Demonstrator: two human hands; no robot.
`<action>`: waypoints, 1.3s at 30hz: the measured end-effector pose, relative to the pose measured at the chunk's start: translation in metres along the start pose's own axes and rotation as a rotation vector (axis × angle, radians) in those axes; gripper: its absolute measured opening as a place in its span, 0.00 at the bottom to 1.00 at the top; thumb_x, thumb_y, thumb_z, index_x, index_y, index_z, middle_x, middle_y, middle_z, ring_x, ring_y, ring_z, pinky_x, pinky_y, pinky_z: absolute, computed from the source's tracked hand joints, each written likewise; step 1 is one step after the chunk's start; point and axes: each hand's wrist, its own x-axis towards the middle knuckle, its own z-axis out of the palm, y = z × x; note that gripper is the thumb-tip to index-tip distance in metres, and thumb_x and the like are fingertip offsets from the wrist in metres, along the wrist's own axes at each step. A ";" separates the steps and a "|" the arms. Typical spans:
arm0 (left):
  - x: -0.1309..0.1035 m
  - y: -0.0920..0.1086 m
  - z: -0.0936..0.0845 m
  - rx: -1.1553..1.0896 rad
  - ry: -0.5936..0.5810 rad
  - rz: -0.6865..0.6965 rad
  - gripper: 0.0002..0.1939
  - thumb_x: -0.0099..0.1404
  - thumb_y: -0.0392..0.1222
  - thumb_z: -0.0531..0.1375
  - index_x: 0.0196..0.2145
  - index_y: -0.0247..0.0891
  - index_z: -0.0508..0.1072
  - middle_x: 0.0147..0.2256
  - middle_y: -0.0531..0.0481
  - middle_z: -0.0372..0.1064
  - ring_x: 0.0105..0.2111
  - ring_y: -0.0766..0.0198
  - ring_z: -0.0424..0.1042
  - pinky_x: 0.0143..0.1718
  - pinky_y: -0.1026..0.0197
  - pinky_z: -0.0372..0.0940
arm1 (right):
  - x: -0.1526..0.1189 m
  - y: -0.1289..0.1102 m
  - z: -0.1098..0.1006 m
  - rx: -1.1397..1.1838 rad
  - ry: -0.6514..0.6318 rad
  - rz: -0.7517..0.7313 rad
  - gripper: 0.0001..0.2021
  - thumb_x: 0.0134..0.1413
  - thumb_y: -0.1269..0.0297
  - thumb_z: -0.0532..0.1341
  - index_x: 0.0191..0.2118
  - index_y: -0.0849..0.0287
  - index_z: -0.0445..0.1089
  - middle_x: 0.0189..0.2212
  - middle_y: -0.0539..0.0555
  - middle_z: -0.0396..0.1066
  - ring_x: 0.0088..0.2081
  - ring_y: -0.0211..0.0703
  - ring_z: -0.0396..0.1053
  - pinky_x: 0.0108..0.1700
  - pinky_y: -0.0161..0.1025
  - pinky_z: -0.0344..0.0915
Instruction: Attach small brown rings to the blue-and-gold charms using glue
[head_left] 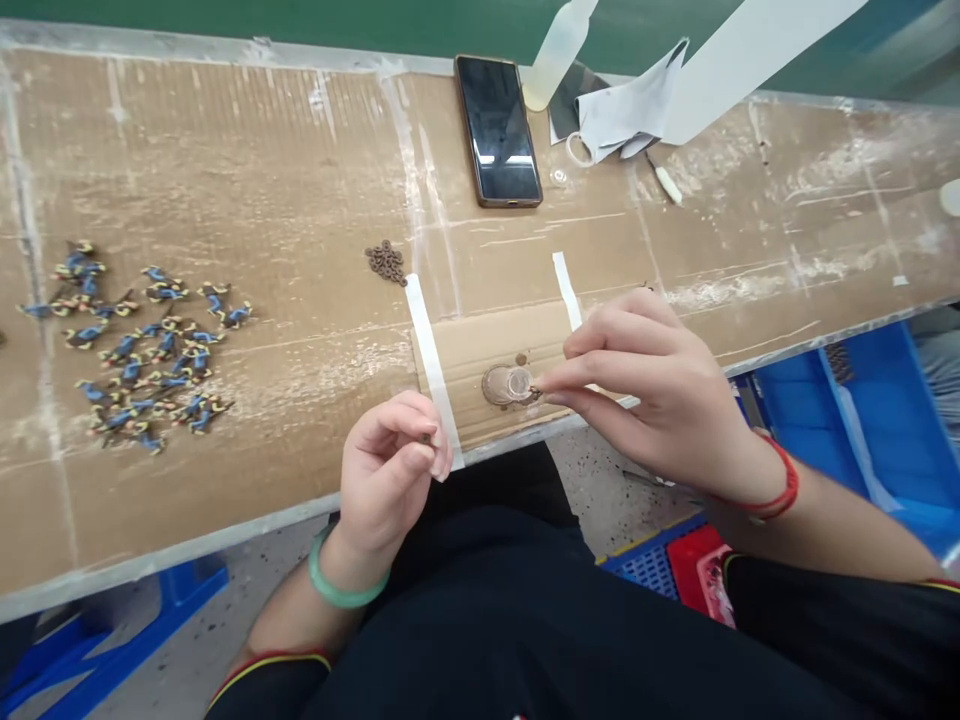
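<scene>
Speck [426,438] in left grip [390,455] mostly hidden, bit [535,392] in right grip [649,380] too small to tell, perhaps brown, bottle [559,50] cropped above

Open cardboard [285,150] left of phone [499,130], figurines [166,345] obstructing far left, right hand [660,385] crowding cup [517,383]

I make out no readable text, label, brand, number or sign anywhere in head-camera feed.

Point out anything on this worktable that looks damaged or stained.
The cardboard covering looks worn: pale scuffs and streaks run across it. By the small clear cup, a brown spot shows on the cardboard pad, perhaps a stain.
</scene>
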 end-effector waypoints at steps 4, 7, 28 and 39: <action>-0.001 -0.002 0.002 0.000 0.012 0.018 0.03 0.70 0.43 0.76 0.40 0.44 0.87 0.28 0.56 0.68 0.19 0.76 0.61 0.19 0.72 0.60 | 0.002 -0.003 0.007 -0.028 -0.041 -0.016 0.08 0.70 0.72 0.69 0.41 0.50 0.78 0.33 0.51 0.75 0.35 0.45 0.68 0.39 0.50 0.69; -0.003 -0.004 0.003 -0.003 0.021 0.026 0.05 0.71 0.43 0.75 0.38 0.42 0.86 0.28 0.56 0.67 0.19 0.76 0.62 0.19 0.73 0.62 | 0.005 -0.004 0.007 -0.049 -0.072 -0.009 0.09 0.69 0.74 0.69 0.42 0.49 0.78 0.34 0.52 0.75 0.36 0.47 0.69 0.40 0.51 0.70; -0.002 -0.006 0.001 -0.032 -0.022 0.051 0.05 0.72 0.40 0.74 0.45 0.46 0.90 0.31 0.56 0.69 0.21 0.78 0.67 0.24 0.75 0.70 | 0.003 -0.008 0.008 -0.105 -0.087 -0.045 0.08 0.71 0.74 0.67 0.42 0.52 0.75 0.34 0.51 0.74 0.35 0.45 0.67 0.40 0.48 0.67; -0.003 -0.008 0.001 -0.033 -0.014 0.058 0.05 0.72 0.39 0.74 0.45 0.46 0.89 0.32 0.56 0.70 0.23 0.78 0.69 0.27 0.75 0.73 | -0.004 -0.013 0.002 -0.194 -0.108 -0.048 0.09 0.69 0.75 0.68 0.43 0.50 0.77 0.34 0.49 0.76 0.35 0.44 0.67 0.41 0.46 0.67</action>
